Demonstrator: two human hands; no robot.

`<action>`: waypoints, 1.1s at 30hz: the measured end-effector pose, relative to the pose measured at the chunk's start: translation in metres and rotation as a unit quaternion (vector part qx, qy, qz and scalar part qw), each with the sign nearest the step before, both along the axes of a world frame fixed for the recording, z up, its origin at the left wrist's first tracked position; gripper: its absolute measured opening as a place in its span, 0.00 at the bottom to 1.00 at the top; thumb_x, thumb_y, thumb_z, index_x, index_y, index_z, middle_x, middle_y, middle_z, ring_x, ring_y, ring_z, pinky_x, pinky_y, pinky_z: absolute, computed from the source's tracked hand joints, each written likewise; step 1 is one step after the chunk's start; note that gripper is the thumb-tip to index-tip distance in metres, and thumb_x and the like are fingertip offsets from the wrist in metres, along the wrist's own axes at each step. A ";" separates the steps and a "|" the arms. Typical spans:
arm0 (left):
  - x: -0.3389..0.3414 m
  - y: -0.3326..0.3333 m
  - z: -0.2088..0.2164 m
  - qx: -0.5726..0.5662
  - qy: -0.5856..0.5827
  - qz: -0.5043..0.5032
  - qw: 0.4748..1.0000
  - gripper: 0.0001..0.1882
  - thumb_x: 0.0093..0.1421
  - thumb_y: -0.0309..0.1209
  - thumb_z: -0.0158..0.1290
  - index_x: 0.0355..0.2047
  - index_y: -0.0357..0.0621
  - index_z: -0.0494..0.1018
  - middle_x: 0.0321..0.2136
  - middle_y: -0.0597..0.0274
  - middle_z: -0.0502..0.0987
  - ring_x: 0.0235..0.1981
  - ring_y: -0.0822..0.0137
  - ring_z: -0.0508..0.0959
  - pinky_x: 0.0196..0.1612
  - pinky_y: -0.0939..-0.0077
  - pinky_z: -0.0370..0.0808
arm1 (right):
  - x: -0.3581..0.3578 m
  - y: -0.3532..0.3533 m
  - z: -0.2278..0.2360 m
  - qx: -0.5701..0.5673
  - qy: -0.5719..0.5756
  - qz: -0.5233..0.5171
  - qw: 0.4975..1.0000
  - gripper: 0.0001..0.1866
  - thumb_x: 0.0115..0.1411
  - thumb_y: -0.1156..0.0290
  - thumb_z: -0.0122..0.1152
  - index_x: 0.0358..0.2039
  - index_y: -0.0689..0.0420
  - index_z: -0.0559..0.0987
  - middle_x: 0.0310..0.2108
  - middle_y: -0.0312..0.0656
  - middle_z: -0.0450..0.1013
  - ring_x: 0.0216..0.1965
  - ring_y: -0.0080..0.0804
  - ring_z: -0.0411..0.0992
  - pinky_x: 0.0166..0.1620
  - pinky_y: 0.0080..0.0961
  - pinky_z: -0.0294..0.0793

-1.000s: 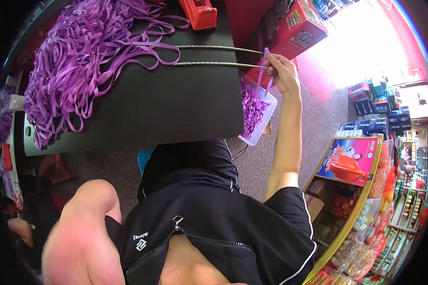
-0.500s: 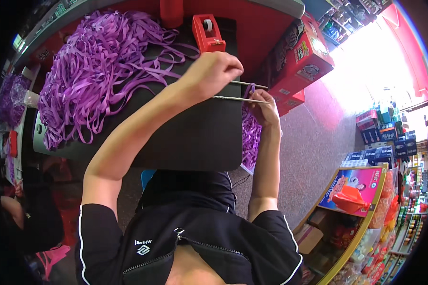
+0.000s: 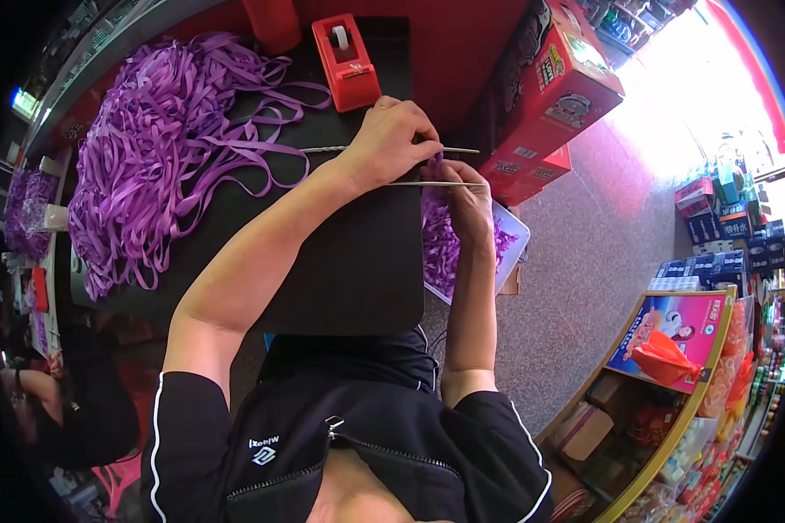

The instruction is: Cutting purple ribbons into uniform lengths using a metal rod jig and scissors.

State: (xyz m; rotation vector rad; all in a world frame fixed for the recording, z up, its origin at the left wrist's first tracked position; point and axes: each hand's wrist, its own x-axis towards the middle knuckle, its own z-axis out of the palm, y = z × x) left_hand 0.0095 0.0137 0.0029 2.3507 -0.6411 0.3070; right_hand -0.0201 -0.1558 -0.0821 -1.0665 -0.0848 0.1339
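Note:
Two thin metal rods lie roughly parallel over the right edge of the black table; the upper rod (image 3: 462,151) and the lower rod (image 3: 449,184) both pass by my hands. My left hand (image 3: 391,144) reaches across the table with its fingers pinched at a small bit of purple ribbon (image 3: 438,159) between the rods. From the other side, my right hand (image 3: 471,205) meets it there, its closed fingertips at the same ribbon. The fingers partly hide the ribbon. A big tangled heap of purple ribbon (image 3: 148,148) covers the table's left part, several loops trailing toward my left hand.
A red tape dispenser (image 3: 356,83) stands on the black table (image 3: 349,270) beyond my left hand. Below my right forearm is a pale bin (image 3: 516,242) of purple ribbon pieces. Red boxes (image 3: 554,96) are stacked at the far right. Another person's arm (image 3: 39,383) shows at lower left.
My left hand has come closer to my right hand, so their fingertips now meet at the ribbon. The view has shifted, showing more of the bin.

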 end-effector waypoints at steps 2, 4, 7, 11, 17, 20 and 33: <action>-0.002 0.002 0.000 0.000 0.015 0.005 1.000 0.08 0.52 0.36 0.58 0.28 0.46 0.80 0.38 0.63 0.76 0.47 0.59 0.68 0.54 0.66 0.61 | 0.002 -0.007 0.002 -0.038 -0.009 -0.026 0.999 0.13 0.61 0.67 0.59 0.40 0.64 0.78 0.33 0.39 0.78 0.33 0.20 0.74 0.39 0.16 0.71; -0.003 0.004 0.001 0.000 0.026 0.009 1.000 0.08 0.53 0.36 0.58 0.29 0.47 0.80 0.41 0.63 0.75 0.50 0.58 0.66 0.56 0.65 0.60 | 0.004 -0.010 0.004 -0.087 -0.033 -0.044 0.995 0.14 0.61 0.68 0.58 0.44 0.63 0.77 0.36 0.38 0.77 0.36 0.19 0.73 0.41 0.16 0.70; -0.004 0.006 0.001 0.007 0.026 0.014 1.000 0.08 0.53 0.37 0.58 0.30 0.48 0.80 0.44 0.62 0.73 0.51 0.57 0.65 0.57 0.64 0.59 | 0.008 -0.008 0.020 -0.173 -0.057 -0.017 0.983 0.16 0.62 0.71 0.56 0.49 0.63 0.75 0.41 0.36 0.74 0.42 0.17 0.69 0.45 0.15 0.67; -0.004 0.004 -0.001 0.006 0.007 0.019 1.000 0.09 0.53 0.37 0.58 0.31 0.48 0.80 0.44 0.62 0.74 0.51 0.57 0.65 0.57 0.63 0.59 | 0.016 -0.006 0.018 -0.164 -0.056 0.052 0.983 0.16 0.61 0.72 0.57 0.49 0.63 0.75 0.38 0.35 0.75 0.39 0.17 0.69 0.43 0.15 0.68; -0.005 0.003 -0.004 0.005 -0.009 0.025 1.000 0.09 0.53 0.37 0.58 0.30 0.49 0.81 0.45 0.61 0.73 0.51 0.57 0.66 0.56 0.63 0.60 | 0.023 -0.011 -0.010 -0.245 -0.068 0.033 0.966 0.12 0.58 0.71 0.60 0.40 0.64 0.80 0.30 0.35 0.76 0.32 0.17 0.70 0.37 0.16 0.69; -0.006 0.004 -0.005 0.008 -0.017 0.026 0.999 0.08 0.53 0.37 0.58 0.30 0.49 0.81 0.46 0.61 0.73 0.51 0.56 0.66 0.56 0.63 0.60 | 0.018 -0.022 -0.030 -0.330 -0.068 0.014 0.941 0.13 0.56 0.69 0.62 0.39 0.64 0.80 0.30 0.37 0.77 0.32 0.20 0.72 0.37 0.18 0.70; -0.005 0.008 -0.008 0.016 -0.020 0.026 0.999 0.09 0.54 0.36 0.57 0.32 0.46 0.80 0.47 0.59 0.73 0.52 0.55 0.66 0.56 0.63 0.60 | -0.047 -0.045 -0.175 -0.456 0.010 0.002 0.890 0.12 0.52 0.69 0.62 0.37 0.60 0.80 0.29 0.44 0.78 0.31 0.30 0.77 0.36 0.26 0.74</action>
